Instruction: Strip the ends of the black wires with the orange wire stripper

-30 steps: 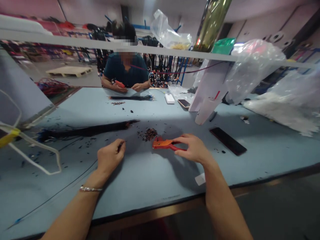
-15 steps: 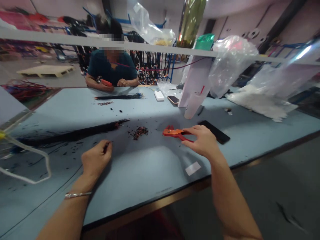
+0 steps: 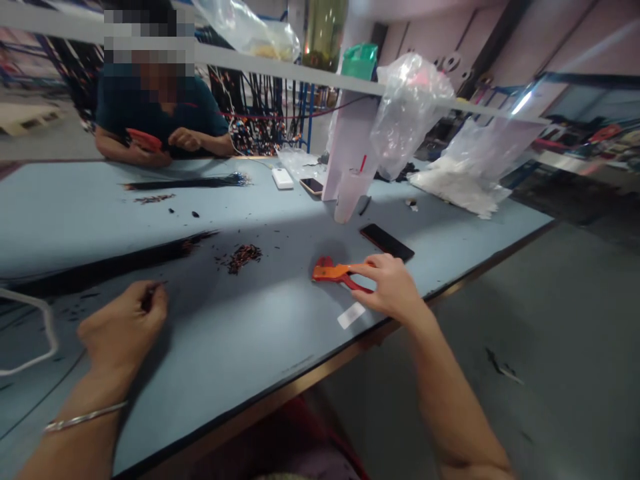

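R hand (image 3: 393,287) grips pliers (image 3: 333,272), handles spread; they're now well apart from bits pile (image 3: 244,257), vs. right by it 1 s ago. Pliers now over table (image 3: 235,340) nr label (image 3: 351,315) & phone (image 3: 387,241), so prob. not working wire (image 3: 44,395) atm. L hand (image 3: 125,327) clenched w/ wire pinched, tip poking out, rest trailing lower L. Bundle (image 3: 115,263) just beyond L hand.
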Demonstrator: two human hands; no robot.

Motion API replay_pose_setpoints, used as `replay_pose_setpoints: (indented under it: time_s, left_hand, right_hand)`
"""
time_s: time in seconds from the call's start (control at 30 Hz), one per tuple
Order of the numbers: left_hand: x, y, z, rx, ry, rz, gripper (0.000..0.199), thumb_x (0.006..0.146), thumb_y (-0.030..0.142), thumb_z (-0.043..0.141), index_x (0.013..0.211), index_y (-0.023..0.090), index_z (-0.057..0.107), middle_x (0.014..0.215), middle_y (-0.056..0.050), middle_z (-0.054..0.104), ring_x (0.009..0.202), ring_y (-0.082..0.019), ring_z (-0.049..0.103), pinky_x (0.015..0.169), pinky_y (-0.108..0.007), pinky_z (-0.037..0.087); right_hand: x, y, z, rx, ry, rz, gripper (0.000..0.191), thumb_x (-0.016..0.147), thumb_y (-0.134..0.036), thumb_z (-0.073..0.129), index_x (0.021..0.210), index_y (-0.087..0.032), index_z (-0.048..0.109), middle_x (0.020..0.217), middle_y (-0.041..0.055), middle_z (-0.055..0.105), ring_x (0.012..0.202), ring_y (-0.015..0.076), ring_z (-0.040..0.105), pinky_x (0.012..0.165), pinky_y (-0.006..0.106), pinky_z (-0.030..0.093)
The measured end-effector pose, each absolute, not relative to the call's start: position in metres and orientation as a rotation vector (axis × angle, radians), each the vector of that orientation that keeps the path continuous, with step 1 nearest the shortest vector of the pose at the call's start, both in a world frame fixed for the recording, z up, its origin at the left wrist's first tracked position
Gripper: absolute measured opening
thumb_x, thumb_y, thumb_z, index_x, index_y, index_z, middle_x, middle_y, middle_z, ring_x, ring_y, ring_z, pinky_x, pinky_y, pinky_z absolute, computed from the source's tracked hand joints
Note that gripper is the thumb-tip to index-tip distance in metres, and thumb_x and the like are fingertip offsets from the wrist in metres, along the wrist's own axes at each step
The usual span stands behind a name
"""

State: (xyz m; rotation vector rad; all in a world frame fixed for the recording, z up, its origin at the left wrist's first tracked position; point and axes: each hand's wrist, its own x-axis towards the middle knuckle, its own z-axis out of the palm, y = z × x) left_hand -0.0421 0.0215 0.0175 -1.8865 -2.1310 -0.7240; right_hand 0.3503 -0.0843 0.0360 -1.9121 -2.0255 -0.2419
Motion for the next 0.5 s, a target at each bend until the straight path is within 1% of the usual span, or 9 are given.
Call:
replay_pose_setpoints:
  time_s: [0.07,0.13,0.27,0.37,0.5]
  left_hand:
    - [-0.042,0.021,0.019,-1.895,-2.139,-0.698,0.033,0.08,0.038,0.047,0.098,0.021,0.07,0.074,-0.004,0.068,0.067,-0.02,0.055,0.053,-0.024,0.025]
    - [-0.044,0.021,0.019,-1.9,-2.158,-0.677,0.033,0.081,0.036,0.047,0.099,0.02,0.07,0.076,-0.005,0.069,0.068,-0.021,0.057,0.053,-0.025,0.025]
    - [-0.049,0.021,0.018,-1.895,-2.211,-0.66,0.032,0.082,0.036,0.049,0.1,0.021,0.069,0.076,-0.004,0.069,0.068,-0.02,0.057,0.053,-0.024,0.024]
    - [-0.051,0.021,0.018,-1.877,-2.197,-0.69,0.03,0.081,0.037,0.049,0.098,0.022,0.069,0.075,-0.003,0.068,0.068,-0.02,0.056,0.054,-0.023,0.025]
    - [-0.048,0.02,0.019,-1.897,-2.161,-0.697,0.034,0.081,0.037,0.046,0.099,0.02,0.069,0.076,-0.005,0.069,0.068,-0.02,0.057,0.054,-0.024,0.025]
  right_hand:
    - [0.324,-0.056,0.035,-1.91,-2.028,-0.256,0.037,0.072,-0.033,0.069,0.108,-0.025,0.073,0.093,0.0102,0.062,0.091,0.0286,0.053,0.08,0.04,0.038]
    - [0.3,-0.03,0.036,-1.888,-2.047,-0.227,0.038,0.074,-0.035,0.067,0.111,-0.027,0.072,0.093,0.0102,0.062,0.092,0.0291,0.051,0.081,0.041,0.037]
    - [0.278,-0.004,0.044,-1.825,-2.018,-0.093,0.04,0.074,-0.036,0.067,0.113,-0.027,0.071,0.095,0.0088,0.063,0.096,0.0282,0.053,0.084,0.04,0.038]
    - [0.3,-0.02,0.051,-1.771,-1.899,-0.054,0.04,0.073,-0.036,0.069,0.111,-0.026,0.071,0.104,0.0078,0.065,0.097,0.0268,0.057,0.086,0.039,0.043]
    - [0.367,-0.079,0.058,-1.757,-1.827,-0.151,0.038,0.073,-0.037,0.069,0.107,-0.02,0.072,0.104,0.0094,0.068,0.1,0.0277,0.06,0.09,0.04,0.046]
